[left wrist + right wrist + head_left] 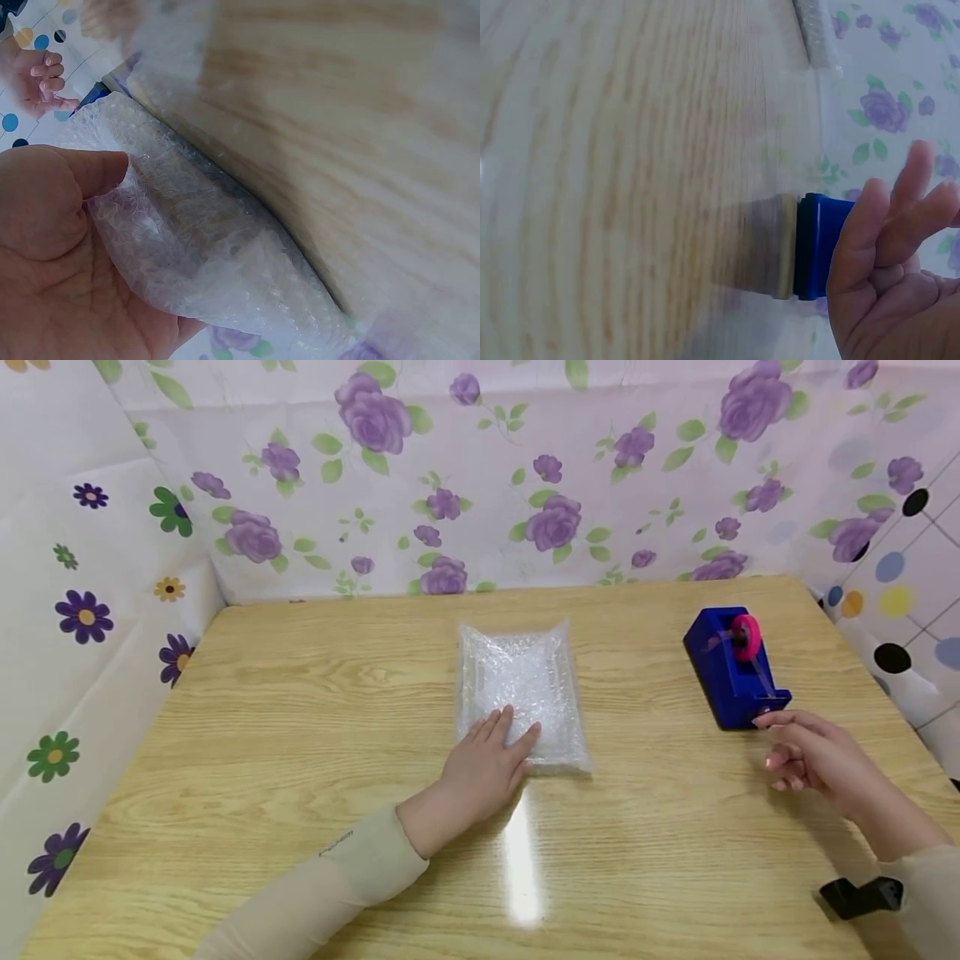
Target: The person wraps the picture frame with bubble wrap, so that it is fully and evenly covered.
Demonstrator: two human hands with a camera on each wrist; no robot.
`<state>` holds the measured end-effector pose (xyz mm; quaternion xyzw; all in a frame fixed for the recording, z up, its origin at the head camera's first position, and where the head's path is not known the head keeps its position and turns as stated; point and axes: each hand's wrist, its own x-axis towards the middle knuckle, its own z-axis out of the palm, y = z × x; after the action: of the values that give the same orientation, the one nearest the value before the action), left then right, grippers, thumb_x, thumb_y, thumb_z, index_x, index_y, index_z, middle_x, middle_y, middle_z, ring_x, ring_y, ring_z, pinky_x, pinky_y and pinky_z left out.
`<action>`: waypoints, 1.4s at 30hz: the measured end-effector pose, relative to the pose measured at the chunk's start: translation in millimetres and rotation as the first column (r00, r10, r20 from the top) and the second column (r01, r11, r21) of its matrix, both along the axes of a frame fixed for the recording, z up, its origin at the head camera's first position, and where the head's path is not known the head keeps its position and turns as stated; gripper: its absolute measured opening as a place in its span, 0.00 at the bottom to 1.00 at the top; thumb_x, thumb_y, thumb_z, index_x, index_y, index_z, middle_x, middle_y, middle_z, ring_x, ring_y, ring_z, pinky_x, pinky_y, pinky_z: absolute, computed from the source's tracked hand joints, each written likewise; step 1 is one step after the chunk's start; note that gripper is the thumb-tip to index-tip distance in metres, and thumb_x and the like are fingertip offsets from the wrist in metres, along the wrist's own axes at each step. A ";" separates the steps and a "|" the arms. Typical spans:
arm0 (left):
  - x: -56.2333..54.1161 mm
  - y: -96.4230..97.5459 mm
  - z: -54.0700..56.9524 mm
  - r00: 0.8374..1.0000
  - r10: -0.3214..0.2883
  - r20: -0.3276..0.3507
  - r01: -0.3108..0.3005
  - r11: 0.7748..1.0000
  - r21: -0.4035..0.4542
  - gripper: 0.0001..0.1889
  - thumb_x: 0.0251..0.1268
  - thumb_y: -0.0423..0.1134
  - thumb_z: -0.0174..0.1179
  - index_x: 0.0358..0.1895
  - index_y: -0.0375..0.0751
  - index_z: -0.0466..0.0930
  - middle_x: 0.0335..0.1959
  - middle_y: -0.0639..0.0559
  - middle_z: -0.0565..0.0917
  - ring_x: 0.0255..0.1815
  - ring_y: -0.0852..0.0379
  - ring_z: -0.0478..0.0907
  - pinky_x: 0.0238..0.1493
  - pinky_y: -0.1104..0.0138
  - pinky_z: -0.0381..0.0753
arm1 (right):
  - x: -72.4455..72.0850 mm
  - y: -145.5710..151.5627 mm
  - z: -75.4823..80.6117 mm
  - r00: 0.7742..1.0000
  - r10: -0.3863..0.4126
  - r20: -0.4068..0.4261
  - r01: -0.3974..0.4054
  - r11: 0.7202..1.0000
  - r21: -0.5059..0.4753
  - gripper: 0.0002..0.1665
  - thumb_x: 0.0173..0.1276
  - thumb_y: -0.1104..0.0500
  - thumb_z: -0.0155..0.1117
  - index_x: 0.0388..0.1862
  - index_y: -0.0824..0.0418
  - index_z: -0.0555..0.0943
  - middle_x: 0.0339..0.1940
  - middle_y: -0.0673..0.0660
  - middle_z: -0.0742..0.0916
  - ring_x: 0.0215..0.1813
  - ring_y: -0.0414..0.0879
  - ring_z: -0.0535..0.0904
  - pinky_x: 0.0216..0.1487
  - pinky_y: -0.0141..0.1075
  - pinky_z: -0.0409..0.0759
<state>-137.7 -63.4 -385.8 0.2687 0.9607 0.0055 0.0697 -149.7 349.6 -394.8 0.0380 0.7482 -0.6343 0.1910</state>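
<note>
My left hand (483,768) lies with spread fingers on the lower part of a flat, bubble-wrapped package (517,668). In the left wrist view the thumb lies along the near edge of the bubble wrap (217,240). At the right stands a blue tape dispenser (723,685) carrying a pink-cored roll of clear tape (746,637). My right hand (817,756) reaches its front end, one finger extended right at the cutter and the others loosely bent. In the right wrist view, part of the blue dispenser (817,244) is hidden behind the fingers.
The light wood-grain table (300,693) ends at a wall covering with purple flowers (555,522). Flowered sheeting (82,618) hangs on the left, dotted sheeting (892,602) on the right. A black piece (858,897) shows beside the right cuff.
</note>
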 end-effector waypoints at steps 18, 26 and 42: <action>1.1 -2.6 -3.7 1.000 0.000 -0.017 0.000 1.000 0.011 0.25 0.76 0.47 0.41 0.73 0.52 0.59 0.72 0.34 0.58 0.73 0.41 0.57 0.74 0.54 0.57 | 7.5 -43.1 15.0 0.961 0.189 -0.204 -0.070 0.874 0.481 0.36 0.71 0.62 0.52 0.74 0.66 0.54 0.19 0.56 0.84 0.23 0.44 0.79 0.23 0.38 0.82; 0.5 -1.6 -3.3 1.000 0.003 -0.013 -0.003 1.000 0.016 0.25 0.76 0.48 0.41 0.73 0.53 0.58 0.73 0.35 0.57 0.74 0.42 0.55 0.74 0.55 0.56 | 7.9 -55.9 18.4 0.891 0.321 -0.321 -0.173 0.894 0.414 0.23 0.74 0.63 0.48 0.67 0.54 0.65 0.22 0.59 0.79 0.17 0.45 0.70 0.15 0.37 0.74; 0.2 -1.0 -1.9 1.000 0.014 -0.005 -0.014 1.000 -0.009 0.25 0.76 0.49 0.41 0.73 0.55 0.57 0.73 0.36 0.57 0.74 0.42 0.55 0.74 0.55 0.56 | -13.6 -100.4 32.7 0.767 0.463 -0.444 -0.337 0.880 0.335 0.15 0.74 0.70 0.43 0.57 0.67 0.69 0.27 0.56 0.78 0.25 0.46 0.74 0.28 0.34 0.79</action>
<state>-137.4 -64.4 -387.7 0.2617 0.9627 0.0009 0.0686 -163.3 249.2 -362.1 -0.2708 0.8318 -0.4717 0.1108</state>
